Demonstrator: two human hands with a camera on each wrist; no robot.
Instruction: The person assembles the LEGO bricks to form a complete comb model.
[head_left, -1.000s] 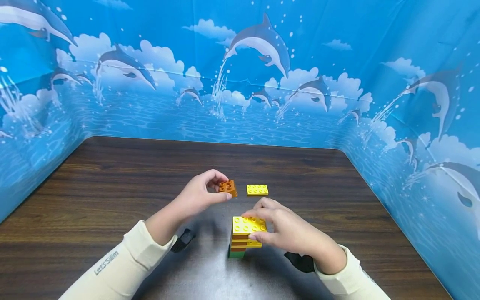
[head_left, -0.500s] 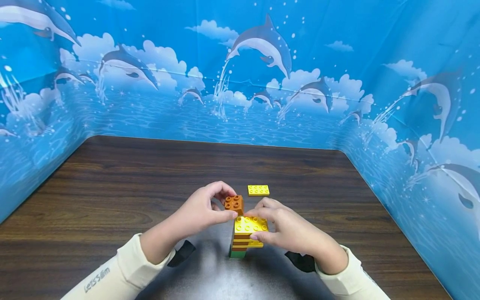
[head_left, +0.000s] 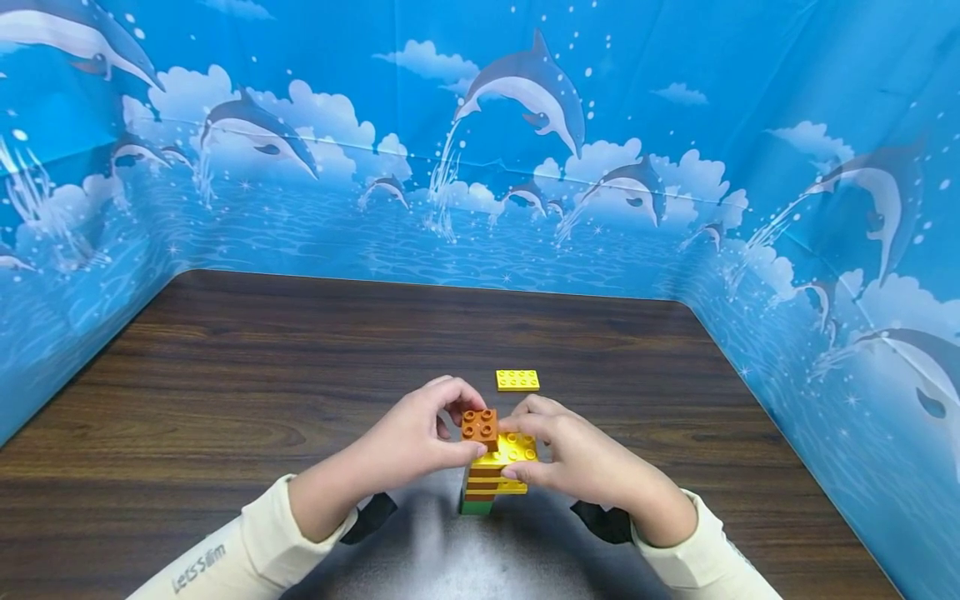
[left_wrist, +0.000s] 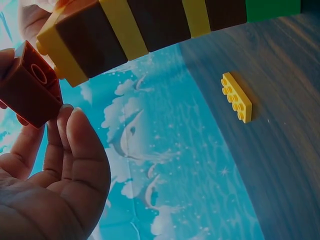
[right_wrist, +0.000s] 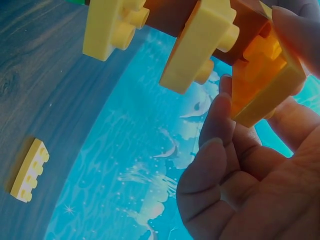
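Observation:
My left hand (head_left: 420, 429) pinches an orange-brown two-by-two toy brick (head_left: 480, 425) between thumb and fingers. The brick hangs over the left end of the tower's top yellow plate (head_left: 519, 448), tilted, with its hollow underside (left_wrist: 39, 74) facing the studs in the left wrist view. Below that plate, brown bricks (left_wrist: 165, 25) alternate with yellow plates, down to a green brick (head_left: 477, 507) at the base. My right hand (head_left: 573, 450) holds the top plate's overhanging right end, thumb at the near side and fingers at the far side.
A loose yellow eight-stud plate (head_left: 517, 381) lies on the dark wood table (head_left: 300, 350), beyond the tower. A blue dolphin-print curtain (head_left: 337, 208) encloses the table's back and sides. A black wrist strap (head_left: 602, 522) shows under each wrist.
My left hand has brought the orange-brown brick right and toward me, from beside the tower to over its top plate. The right hand keeps its hold, nearly still.

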